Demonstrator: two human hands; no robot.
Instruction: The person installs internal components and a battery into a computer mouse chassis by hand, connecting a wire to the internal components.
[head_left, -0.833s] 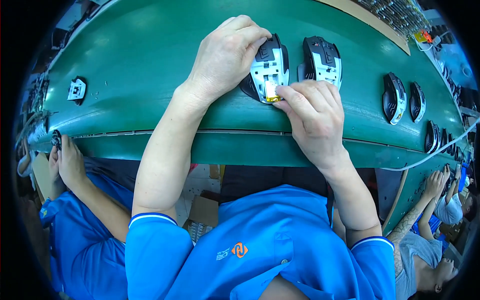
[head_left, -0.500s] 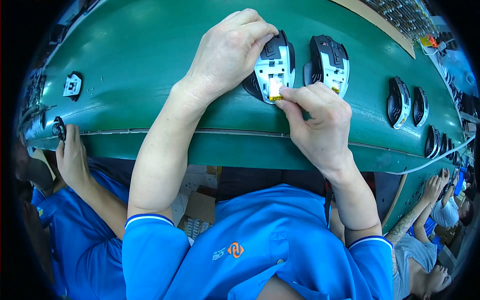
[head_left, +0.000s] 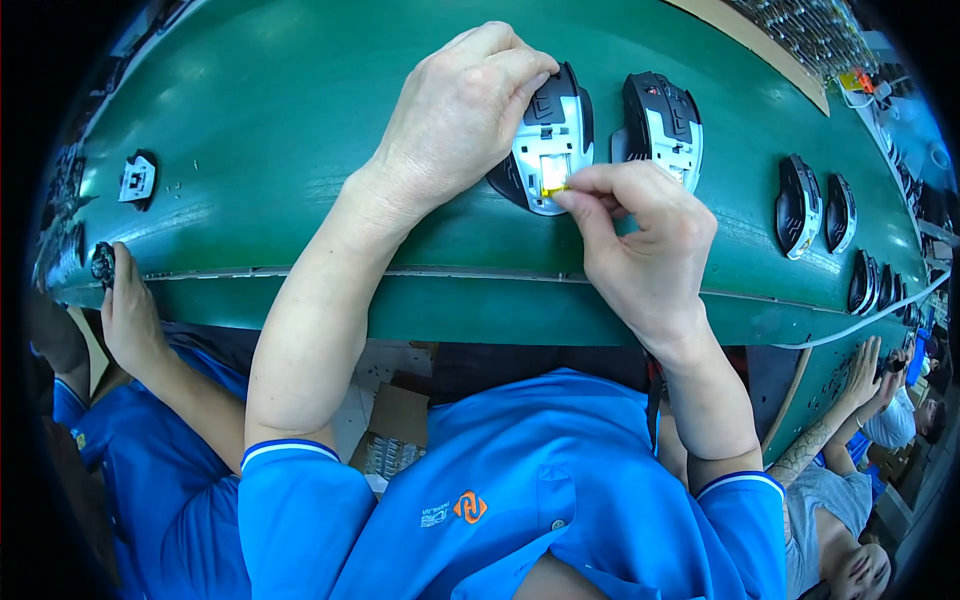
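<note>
A second upturned mouse shell point(head_left: 662, 125) lies mid-belt on the green conveyor belt point(head_left: 280, 120); four more shells point(head_left: 800, 205) line its right edge

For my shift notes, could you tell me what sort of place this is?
Probably an electronics assembly line: upturned computer mice spaced along a green conveyor belt, and co-workers in blue shirts seated alongside. The left hand steadies one mouse.

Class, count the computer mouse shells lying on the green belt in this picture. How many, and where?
6: held mouse shell; second shell beside it; pair further right; two near the right rim. More may be hidden.
</note>
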